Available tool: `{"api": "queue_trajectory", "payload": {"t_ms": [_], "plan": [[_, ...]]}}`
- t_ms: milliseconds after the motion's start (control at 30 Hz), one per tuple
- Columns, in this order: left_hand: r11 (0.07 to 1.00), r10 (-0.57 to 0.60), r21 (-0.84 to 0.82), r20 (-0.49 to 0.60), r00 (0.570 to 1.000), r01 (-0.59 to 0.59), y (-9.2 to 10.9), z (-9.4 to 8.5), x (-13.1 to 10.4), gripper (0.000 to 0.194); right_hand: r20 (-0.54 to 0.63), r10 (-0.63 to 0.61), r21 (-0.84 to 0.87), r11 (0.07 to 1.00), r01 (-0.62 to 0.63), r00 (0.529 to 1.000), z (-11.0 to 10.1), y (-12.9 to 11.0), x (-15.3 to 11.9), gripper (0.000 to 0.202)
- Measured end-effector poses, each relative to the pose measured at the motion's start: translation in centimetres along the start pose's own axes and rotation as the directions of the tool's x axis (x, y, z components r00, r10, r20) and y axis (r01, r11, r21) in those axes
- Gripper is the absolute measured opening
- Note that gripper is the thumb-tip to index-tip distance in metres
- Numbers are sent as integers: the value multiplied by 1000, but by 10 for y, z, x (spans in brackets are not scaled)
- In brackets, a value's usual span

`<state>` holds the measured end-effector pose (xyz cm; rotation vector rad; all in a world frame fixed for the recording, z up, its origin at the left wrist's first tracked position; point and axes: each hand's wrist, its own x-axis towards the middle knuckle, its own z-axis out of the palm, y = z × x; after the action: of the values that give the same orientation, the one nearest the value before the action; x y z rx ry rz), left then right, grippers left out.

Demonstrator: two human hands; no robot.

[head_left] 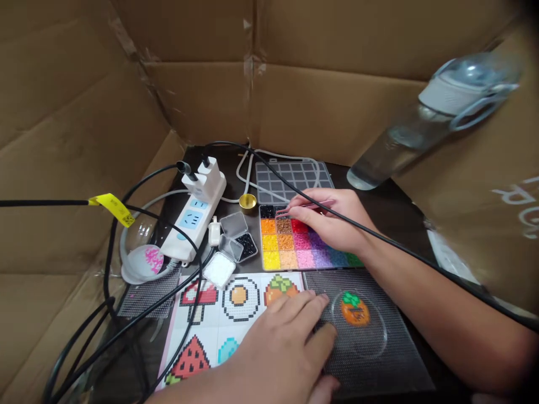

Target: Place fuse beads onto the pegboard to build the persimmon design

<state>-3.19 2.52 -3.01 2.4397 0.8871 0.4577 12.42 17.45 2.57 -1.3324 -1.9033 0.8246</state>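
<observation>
My right hand point(337, 219) pinches pink tweezers point(324, 204), their tips over the black cells at the back left of a bead box point(290, 270) sorted by colour. Whether a bead sits between the tips is too small to tell. Fingers stretched out, my left hand point(290, 342) lies across the pattern sheet point(250, 327) and the near-left edge of a clear pegboard point(374, 370). On that board is an orange fruit of beads point(356, 314) with green leaves and some dark beads. The sheet shows pixel pictures of a mushroom, an egg, an orange fruit and a watermelon slice, partly covered by my hand.
Black cables point(248, 147) cross in front of the view and over my right arm. A white power strip point(185, 224), small boxes of black beads point(245, 247) and white beads point(219, 270), and a gold cup point(248, 202) stand left. A water bottle point(391, 140) leans right; cardboard walls surround everything.
</observation>
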Motion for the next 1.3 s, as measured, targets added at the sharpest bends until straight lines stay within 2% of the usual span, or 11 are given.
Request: {"api": "queue_trajectory", "payload": {"t_ms": [133,367,600,1000,1300], "plan": [[1000,19,14,23,1000,-19,-2,1,3,46,7,-32,-41,999,32,999,6,5,-3,9],[994,63,88,0,998,-63,-6,3,5,44,38,-115,-98,988,118,993,6,15,-7,11],[995,61,80,3,998,-61,-7,4,5,46,75,-76,-45,996,79,994,9,27,-5,16],[997,42,69,47,998,-45,-4,0,6,45,92,2,0,1000,-2,996,10,23,-6,10],[999,13,36,46,999,-14,-2,-1,5,43,62,-26,-70,997,30,998,7,26,-6,15]]}}
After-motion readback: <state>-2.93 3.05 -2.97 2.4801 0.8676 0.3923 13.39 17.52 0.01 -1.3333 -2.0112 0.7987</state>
